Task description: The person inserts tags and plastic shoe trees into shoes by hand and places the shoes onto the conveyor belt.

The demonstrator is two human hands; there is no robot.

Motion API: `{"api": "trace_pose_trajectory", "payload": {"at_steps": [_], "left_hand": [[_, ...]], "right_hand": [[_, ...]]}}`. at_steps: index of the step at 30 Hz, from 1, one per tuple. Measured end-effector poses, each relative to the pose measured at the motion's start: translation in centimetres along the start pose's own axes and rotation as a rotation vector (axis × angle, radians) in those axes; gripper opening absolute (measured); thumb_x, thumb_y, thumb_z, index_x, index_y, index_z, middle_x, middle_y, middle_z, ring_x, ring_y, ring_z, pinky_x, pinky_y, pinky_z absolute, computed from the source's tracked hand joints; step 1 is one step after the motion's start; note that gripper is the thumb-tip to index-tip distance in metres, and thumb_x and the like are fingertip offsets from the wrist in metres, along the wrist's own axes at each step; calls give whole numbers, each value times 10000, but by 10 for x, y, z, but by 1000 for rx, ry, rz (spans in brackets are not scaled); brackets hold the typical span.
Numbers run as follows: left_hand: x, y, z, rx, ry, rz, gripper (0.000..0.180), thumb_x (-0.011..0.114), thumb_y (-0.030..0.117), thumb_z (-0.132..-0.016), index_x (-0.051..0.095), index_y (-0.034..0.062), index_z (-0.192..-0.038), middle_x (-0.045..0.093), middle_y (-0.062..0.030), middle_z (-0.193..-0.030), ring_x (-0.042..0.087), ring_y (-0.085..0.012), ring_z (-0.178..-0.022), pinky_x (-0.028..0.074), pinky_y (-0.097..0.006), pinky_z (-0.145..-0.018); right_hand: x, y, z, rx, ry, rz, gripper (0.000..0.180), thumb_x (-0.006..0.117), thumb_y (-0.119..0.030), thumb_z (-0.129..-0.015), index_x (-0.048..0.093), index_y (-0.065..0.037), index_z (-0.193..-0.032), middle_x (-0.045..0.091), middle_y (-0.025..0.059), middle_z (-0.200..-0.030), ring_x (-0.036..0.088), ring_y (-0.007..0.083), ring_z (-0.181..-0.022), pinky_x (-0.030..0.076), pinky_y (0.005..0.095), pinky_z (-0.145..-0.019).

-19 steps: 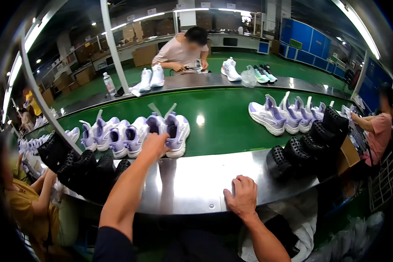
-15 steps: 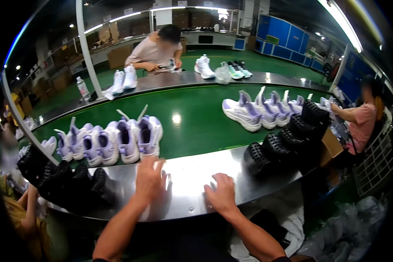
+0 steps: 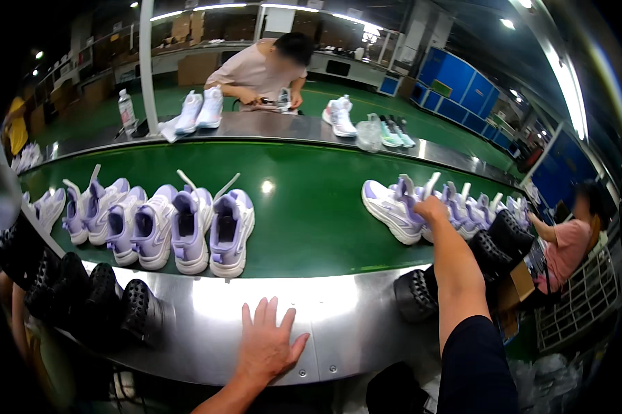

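Observation:
My left hand (image 3: 267, 339) is over the shiny metal ledge (image 3: 338, 314), palm down, fingers spread, holding nothing. Out over the green belt, my right hand (image 3: 432, 209) closes at the collar of a white and lilac sneaker in the right-hand row. A pale tongue or strap rises just above the fingers, and my hand partly hides that shoe. The sneaker (image 3: 392, 212) at the row's left end sits right beside it. Nearer my left side, several matching sneakers (image 3: 231, 234) stand in a row on the belt, some with pale straps sticking up.
Black pieces with bumpy surfaces (image 3: 141, 314) stand on the ledge at left, and more (image 3: 416, 293) at right. Across the green belt (image 3: 304, 200), a person handles something beside white shoes (image 3: 209, 108) and a bottle (image 3: 127, 112). Another person sits at far right by a cardboard box (image 3: 514, 286).
My right hand has gone from above the ledge forward and right to the sneaker row, closing there. My left hand has drawn back from the left-hand sneakers and spread its fingers. The view has shifted.

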State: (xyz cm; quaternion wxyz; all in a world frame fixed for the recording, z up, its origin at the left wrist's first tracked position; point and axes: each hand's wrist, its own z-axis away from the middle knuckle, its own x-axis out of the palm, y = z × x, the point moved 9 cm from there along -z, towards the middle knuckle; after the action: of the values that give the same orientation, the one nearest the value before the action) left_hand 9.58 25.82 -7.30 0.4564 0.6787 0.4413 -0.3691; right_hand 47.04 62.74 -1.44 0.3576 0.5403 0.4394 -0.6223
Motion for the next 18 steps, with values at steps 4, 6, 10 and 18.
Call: {"api": "trace_pose_trajectory", "payload": {"at_steps": [4, 6, 10, 18], "left_hand": [[-1, 7, -7, 32, -16, 21, 556, 737, 446, -844, 644, 60, -1233, 541, -270, -1326, 469, -436, -1293, 327, -685, -1081], [-2, 0, -1, 10, 1, 18, 556, 744, 434, -838, 647, 57, -1235, 539, -274, -1321, 470, -438, -1299, 320, -673, -1092], [0, -2, 0, 9, 43, 25, 558, 768, 404, -821, 649, 54, -1239, 542, -263, -1311, 481, -428, -1287, 331, -650, -1088], [-29, -8, 20, 60, 369, 386, 634, 735, 450, -882, 579, 28, -1328, 525, -251, -1337, 489, -429, -1257, 400, -504, -1066]], "right_hand": [[19, 4, -36, 29, 15, 20, 521, 673, -322, -805, 711, -16, -1225, 669, 198, -1324, 623, 379, -1257, 486, 441, -1061], [23, -36, -11, -108, -35, -20, 480, 692, -275, -798, 717, -4, -1193, 694, 218, -1257, 668, 373, -1184, 533, 443, -1001], [38, -111, 46, -357, 49, 66, 403, 723, -276, -744, 740, 57, -971, 726, 282, -1045, 731, 389, -970, 588, 443, -851], [-13, -149, 278, -552, -466, -368, 382, 775, -310, -740, 719, 54, -841, 724, 193, -800, 739, 298, -721, 600, 397, -714]]}}
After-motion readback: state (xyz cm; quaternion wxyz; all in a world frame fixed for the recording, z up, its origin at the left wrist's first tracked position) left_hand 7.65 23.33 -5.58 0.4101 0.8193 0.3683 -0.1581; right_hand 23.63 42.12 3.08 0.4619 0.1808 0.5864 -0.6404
